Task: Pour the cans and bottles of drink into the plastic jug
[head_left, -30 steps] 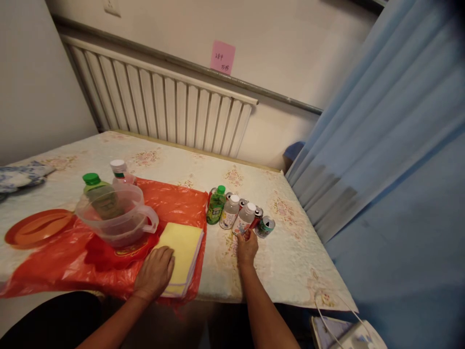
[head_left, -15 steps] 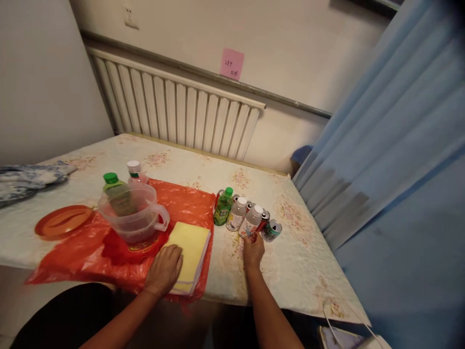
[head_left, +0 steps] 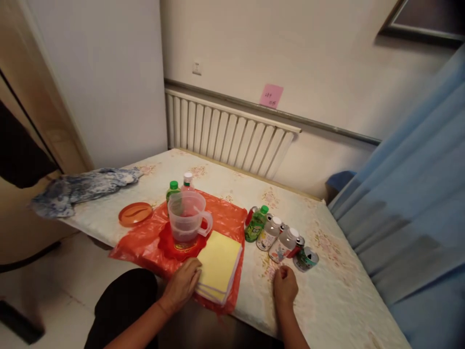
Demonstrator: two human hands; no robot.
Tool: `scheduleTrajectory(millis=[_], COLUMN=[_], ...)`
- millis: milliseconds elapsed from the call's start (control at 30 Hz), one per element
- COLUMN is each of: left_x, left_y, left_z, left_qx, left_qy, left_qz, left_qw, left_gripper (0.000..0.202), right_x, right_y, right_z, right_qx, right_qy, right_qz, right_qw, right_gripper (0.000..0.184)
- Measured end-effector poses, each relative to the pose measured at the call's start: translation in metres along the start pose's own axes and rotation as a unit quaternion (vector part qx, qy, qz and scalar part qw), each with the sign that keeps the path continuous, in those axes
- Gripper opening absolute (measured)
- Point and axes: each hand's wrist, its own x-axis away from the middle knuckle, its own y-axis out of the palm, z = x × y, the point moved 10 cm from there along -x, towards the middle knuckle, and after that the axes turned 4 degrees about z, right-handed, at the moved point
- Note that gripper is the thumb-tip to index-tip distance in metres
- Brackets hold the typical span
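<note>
My left hand (head_left: 182, 281) lies with its fingers against the left edge of a yellow-topped stack of sheets (head_left: 218, 264), resting rather than gripping. My right hand (head_left: 286, 287) is closed in a loose fist on the tablecloth, just in front of a row of drinks; nothing shows in it. The row has a green bottle (head_left: 256, 225), two clear bottles with white caps, the left one (head_left: 268, 234) and the right one (head_left: 282, 246), and a green can (head_left: 305, 260). Several more cans are partly hidden behind them.
A clear plastic jug (head_left: 186, 220) stands in a red scalloped dish (head_left: 165, 242) on a red plastic bag (head_left: 140, 247). Two more bottles are behind it. An orange lid (head_left: 135, 214) and crumpled patterned cloth (head_left: 90, 186) lie left. Blue curtain (head_left: 410, 208) hangs right.
My right hand has drawn back from the right clear bottle, which it was touching, toward the table's front. My left hand stays by the yellow stack. The view has swung left.
</note>
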Motion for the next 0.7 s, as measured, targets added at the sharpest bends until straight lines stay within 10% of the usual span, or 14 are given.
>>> scheduleTrajectory(millis=[300,700], left_x=[-0.013,-0.111], left_y=[-0.135,-0.126], left_z=[-0.120,-0.191], left_qx=[-0.005,0.054], left_qy=[-0.233,-0.263], left_qz=[0.252,0.213], left_qw=[0.939,0.939], left_gripper=[0.031,0.070], right_x=[0.046,0.072], right_y=[0.018,0.050], right_z=[-0.031,-0.063], right_qx=[0.037,0.095], right_qy=[-0.036,-0.144], right_qz=[-0.057,-0.114], right_qw=[0.997,0.978], right_gripper=[0.029,0.035])
